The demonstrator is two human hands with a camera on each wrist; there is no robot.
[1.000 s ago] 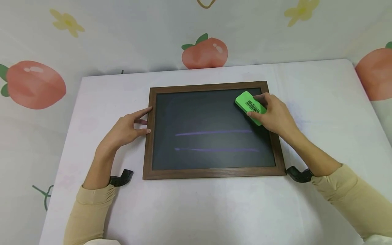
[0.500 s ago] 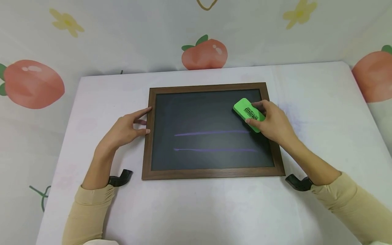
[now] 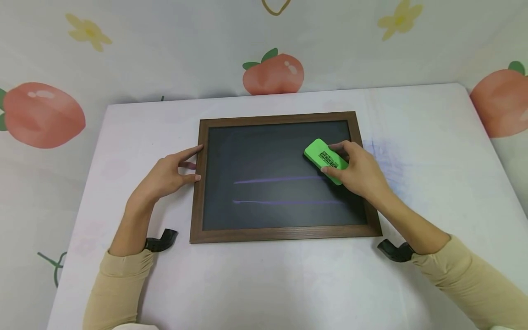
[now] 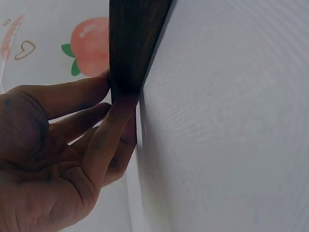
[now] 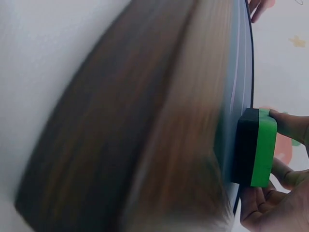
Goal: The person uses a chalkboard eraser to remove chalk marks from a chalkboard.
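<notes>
A green eraser point(image 3: 326, 161) is being gripped by the right hand point(image 3: 358, 173), right of centre in the head view, with the thumb and fingers curled round its long sides. Its black felt underside is being pressed flat onto the dark surface of the chalkboard point(image 3: 268, 156), as is plainly shown in the right wrist view, where the eraser point(image 5: 256, 147) is seen edge-on against the board point(image 5: 145, 145) (the frame is blurred there). The eraser is lying just above the right end of the upper of two purple chalk lines point(image 3: 280, 179), while the lower line point(image 3: 284, 201) is being left untouched beneath it.

The wooden frame point(image 3: 197, 183) is being touched at its left edge by the left hand point(image 3: 167, 176), whose fingers are held nearly straight and are grasping nothing; in the left wrist view the fingertips point(image 4: 120, 104) are seen resting against the frame's side point(image 4: 133, 43). The board is lying flat at the middle of a white table point(image 3: 247, 284), whose cloth is smudged faintly purple point(image 3: 385, 158) to the right of the frame. Peach-printed fabric point(image 3: 273, 73) is hanging behind, at the top of the frame.
</notes>
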